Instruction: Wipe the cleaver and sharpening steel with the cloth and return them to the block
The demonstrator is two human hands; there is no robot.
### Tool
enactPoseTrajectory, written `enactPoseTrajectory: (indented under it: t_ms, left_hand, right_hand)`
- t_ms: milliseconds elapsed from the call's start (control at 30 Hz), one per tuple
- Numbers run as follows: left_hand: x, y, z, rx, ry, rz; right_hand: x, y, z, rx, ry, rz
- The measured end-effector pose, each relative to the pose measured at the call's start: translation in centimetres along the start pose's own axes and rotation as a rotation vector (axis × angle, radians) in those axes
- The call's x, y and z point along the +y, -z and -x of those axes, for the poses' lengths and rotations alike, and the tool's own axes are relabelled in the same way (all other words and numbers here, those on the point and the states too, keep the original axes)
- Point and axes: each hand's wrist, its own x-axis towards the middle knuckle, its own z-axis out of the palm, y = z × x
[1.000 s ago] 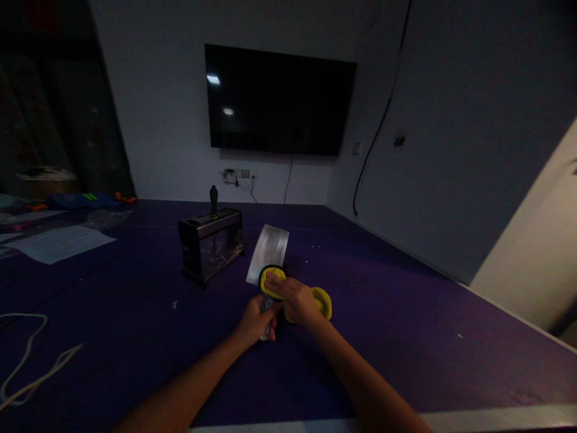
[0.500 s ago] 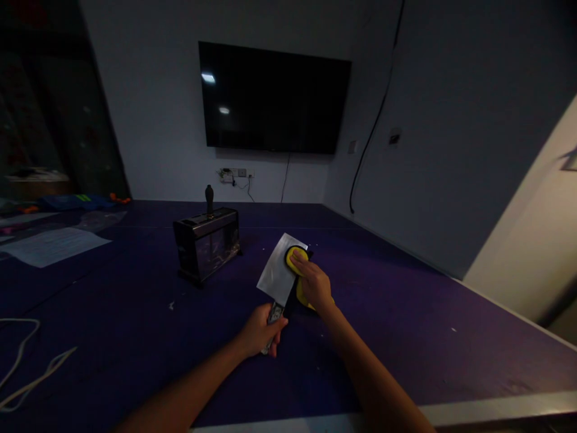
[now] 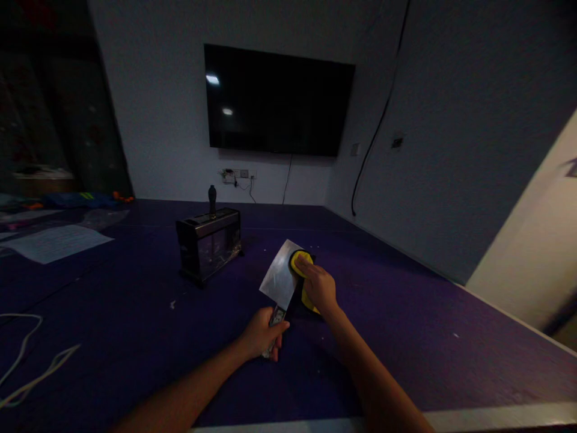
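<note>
My left hand (image 3: 265, 334) is closed around the patterned handle of a cleaver (image 3: 278, 276). Its broad, shiny blade points up and away from me, held above the purple tabletop. In my right hand (image 3: 321, 285) is a yellow cloth with a dark edge (image 3: 302, 263), pressed by the fingers against the blade's right side near the top corner. More of the cloth hangs below that hand, partly hidden by it. Left of the cleaver stands a black knife block with a see-through side (image 3: 211, 246), and one dark handle sticks up from its top.
The purple table (image 3: 383, 361) reaches back to the wall. Paper sheets (image 3: 58, 242) and clear plastic lie at the left. A pale cable (image 3: 40, 373) loops at the near left. A television (image 3: 279, 102) hangs on the wall, and a black cable (image 3: 374, 132) runs down at the right.
The cleaver, cloth and both hands sit slightly lower and further right in the picture; the view itself has shifted a little. Both grips look the same.
</note>
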Motion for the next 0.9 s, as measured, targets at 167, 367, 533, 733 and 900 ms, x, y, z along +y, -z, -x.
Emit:
enactPoseTrajectory:
  t_ms: [167, 367, 533, 733, 900]
  left_hand:
    - [-0.1, 0.1, -0.5, 0.046, 0.023, 0.038]
    - [-0.1, 0.1, -0.7, 0.116, 0.006, 0.047]
    - [-0.2, 0.2, -0.9, 0.093, -0.005, -0.013]
    - [-0.3, 0.1, -0.8, 0.068, -0.01, -0.02]
    - [0.1, 0.1, -0.4, -0.012, 0.034, -0.143]
  right_hand:
    - [-2.7, -0.1, 0.3, -0.155, 0.141, 0.11]
    - [-5.2, -0.7, 0.7, -0.336, 0.336, 0.053]
    - [-5.4, -0.9, 1.0, -0.352, 0.38, -0.012]
    - [-4.0, -0.7, 0.4, -0.238, 0.256, 0.023]
    - [-1.6, -0.1, -0.1, -0.077, 0.086, 0.133]
